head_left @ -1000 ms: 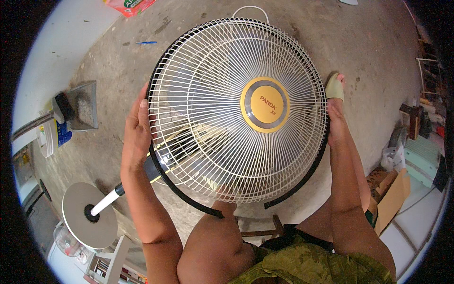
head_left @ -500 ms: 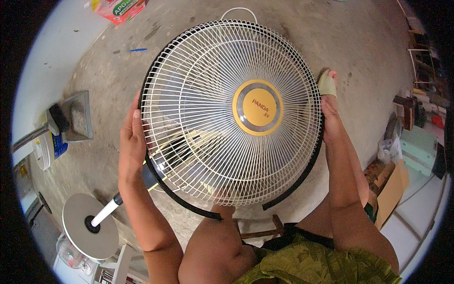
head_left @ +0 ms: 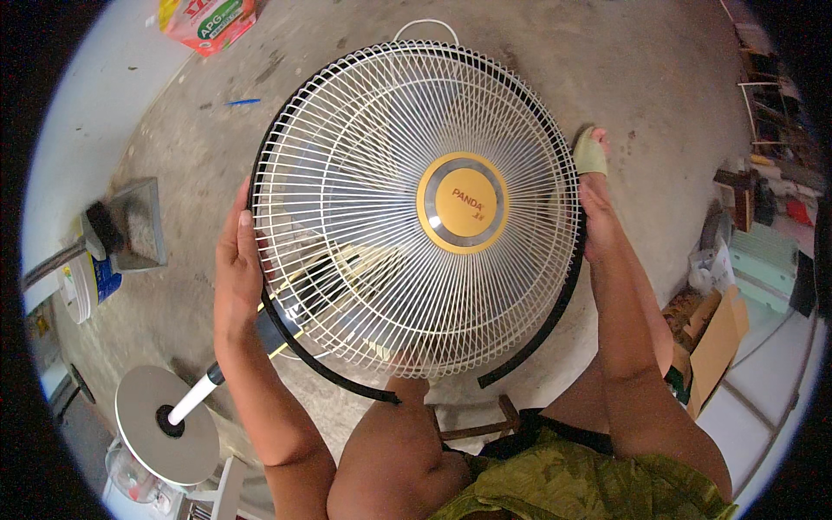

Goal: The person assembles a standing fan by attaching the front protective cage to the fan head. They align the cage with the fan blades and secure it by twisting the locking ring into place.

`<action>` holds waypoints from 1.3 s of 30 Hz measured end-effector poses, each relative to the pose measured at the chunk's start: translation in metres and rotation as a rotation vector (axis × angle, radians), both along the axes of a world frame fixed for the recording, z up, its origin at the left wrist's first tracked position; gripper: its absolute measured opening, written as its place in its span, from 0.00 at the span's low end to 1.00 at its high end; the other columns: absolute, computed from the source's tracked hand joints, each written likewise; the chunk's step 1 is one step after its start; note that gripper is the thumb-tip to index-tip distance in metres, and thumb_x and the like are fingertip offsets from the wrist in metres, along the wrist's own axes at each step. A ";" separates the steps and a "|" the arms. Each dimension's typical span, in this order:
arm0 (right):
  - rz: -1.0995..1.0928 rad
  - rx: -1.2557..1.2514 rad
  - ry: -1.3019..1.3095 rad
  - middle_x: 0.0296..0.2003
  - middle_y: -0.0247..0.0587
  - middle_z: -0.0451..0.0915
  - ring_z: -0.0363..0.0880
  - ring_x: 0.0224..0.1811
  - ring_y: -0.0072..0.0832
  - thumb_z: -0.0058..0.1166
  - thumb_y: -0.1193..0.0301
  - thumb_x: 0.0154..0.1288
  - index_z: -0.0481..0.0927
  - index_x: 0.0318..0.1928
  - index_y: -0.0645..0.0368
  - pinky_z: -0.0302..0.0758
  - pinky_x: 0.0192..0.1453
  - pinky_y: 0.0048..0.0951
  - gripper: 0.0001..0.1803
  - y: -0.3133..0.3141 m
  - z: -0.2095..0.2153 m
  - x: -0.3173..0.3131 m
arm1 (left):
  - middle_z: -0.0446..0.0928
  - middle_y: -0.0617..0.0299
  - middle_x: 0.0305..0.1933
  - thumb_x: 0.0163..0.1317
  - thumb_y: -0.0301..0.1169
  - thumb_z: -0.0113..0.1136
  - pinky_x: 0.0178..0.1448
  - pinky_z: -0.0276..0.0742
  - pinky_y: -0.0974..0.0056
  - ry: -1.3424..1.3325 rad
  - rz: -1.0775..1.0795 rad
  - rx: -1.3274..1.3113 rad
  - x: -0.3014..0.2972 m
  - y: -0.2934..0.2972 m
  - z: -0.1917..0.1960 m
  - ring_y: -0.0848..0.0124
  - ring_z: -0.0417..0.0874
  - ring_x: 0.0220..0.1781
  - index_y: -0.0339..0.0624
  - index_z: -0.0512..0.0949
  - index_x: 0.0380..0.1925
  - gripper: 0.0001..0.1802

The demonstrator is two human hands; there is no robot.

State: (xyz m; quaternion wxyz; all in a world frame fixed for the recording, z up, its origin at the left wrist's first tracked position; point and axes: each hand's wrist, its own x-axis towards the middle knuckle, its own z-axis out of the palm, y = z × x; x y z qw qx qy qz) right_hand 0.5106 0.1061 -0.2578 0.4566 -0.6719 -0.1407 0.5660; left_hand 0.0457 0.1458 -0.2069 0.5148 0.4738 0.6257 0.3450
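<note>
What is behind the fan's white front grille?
Through the front grille, bluish see-through blades show, and at lower left the dark top of the stand. The gold disc covers whatever lies straight behind it, so I cannot see that part.

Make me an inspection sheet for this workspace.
Surface: grey floor with dark stains.
Job's things: fan with white wire grille and round base; black strip around the grille's rim, ends apart at the bottom.
Clutter: red pouch, thin blue item, dustpan, cardboard.
Hands: left hand at the rim's left side, right hand at its right.
Cables: none certain; white loop beyond the grille unclear.
Surroundings: white wall at left.
</note>
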 end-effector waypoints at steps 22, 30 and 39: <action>0.029 -0.139 -0.029 0.59 0.51 0.68 0.69 0.58 0.37 0.40 0.67 0.72 0.66 0.62 0.61 0.67 0.60 0.37 0.21 0.002 0.009 -0.007 | 0.73 0.56 0.56 0.73 0.38 0.36 0.55 0.72 0.68 -0.087 0.051 -0.051 0.002 0.001 0.004 0.71 0.75 0.54 0.38 0.63 0.63 0.24; 0.107 -0.027 -0.122 0.66 0.55 0.57 0.62 0.64 0.40 0.41 0.67 0.71 0.51 0.68 0.60 0.60 0.66 0.40 0.29 -0.008 -0.012 0.008 | 0.75 0.59 0.52 0.73 0.39 0.36 0.49 0.72 0.71 0.092 0.045 0.005 0.001 0.000 -0.001 0.76 0.76 0.46 0.40 0.64 0.63 0.23; 0.195 0.153 -0.027 0.65 0.51 0.58 0.63 0.63 0.37 0.41 0.69 0.71 0.38 0.70 0.60 0.64 0.63 0.38 0.35 -0.002 0.004 -0.006 | 0.77 0.67 0.39 0.73 0.43 0.36 0.28 0.63 0.76 0.131 0.072 -0.075 0.005 -0.001 0.002 0.84 0.68 0.26 0.49 0.65 0.63 0.24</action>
